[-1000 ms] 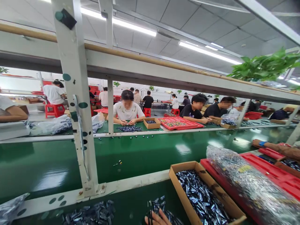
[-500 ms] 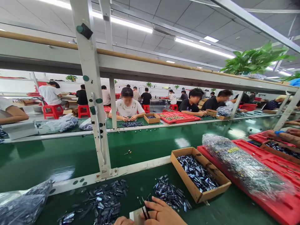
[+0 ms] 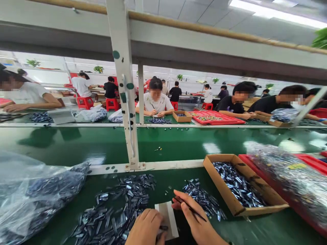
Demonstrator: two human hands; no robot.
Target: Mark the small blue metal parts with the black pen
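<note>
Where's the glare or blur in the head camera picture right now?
Head view: the ceiling light at upper right is blown out; head view: the green belt carries bright white reflections, and the plastic bag at right glints; head view: the plant at the right edge looks soft, while the left hand and right hand have fairly clear outlines.

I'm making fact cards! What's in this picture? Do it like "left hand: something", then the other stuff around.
Left hand: on a pale block, by a small dark piece; grip unclear
Right hand: holding a thin dark tool
Loose piles: shiny dark parts, left and right
Cardboard box: right side, more parts inside
Plastic bag: far left
</note>
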